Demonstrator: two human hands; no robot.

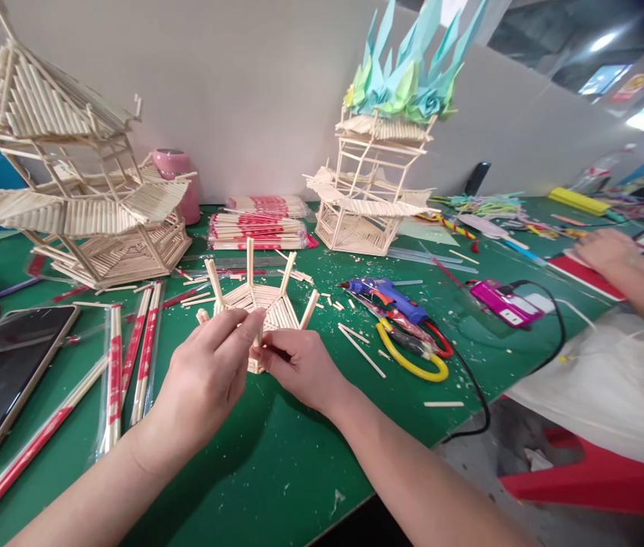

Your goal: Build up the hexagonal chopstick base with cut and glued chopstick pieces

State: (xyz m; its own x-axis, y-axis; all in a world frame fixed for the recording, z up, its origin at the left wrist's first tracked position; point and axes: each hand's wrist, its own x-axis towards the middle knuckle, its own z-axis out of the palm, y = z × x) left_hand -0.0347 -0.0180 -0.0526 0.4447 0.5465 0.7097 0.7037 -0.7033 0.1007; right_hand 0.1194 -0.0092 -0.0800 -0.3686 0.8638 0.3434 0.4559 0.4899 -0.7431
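In front of me on the green table is a small wooden-stick frame (pixel 281 310) with a polygonal base and several upright posts around its rim. My left hand (pixel 213 372) pinches the near post of this frame, thumb and fingers closed around its upper part. Lower down, my right hand (pixel 302 368) has its fingertips closed at the foot of that same post. The fingers hide most of the post and the near edge of the base. To the right lie a blue glue gun (pixel 387 296) and yellow-handled scissors (pixel 413 365).
A large stick pavilion (pixel 65 205) stands left, another with a paper-flower top (pixel 367 197) behind. Wrapped stick bundles (pixel 259 230), a phone (pixel 8 380), a pink power strip (pixel 504 302) and scattered sticks lie about. At right are another person's hand (pixel 607 251) and a red stool (pixel 595 475).
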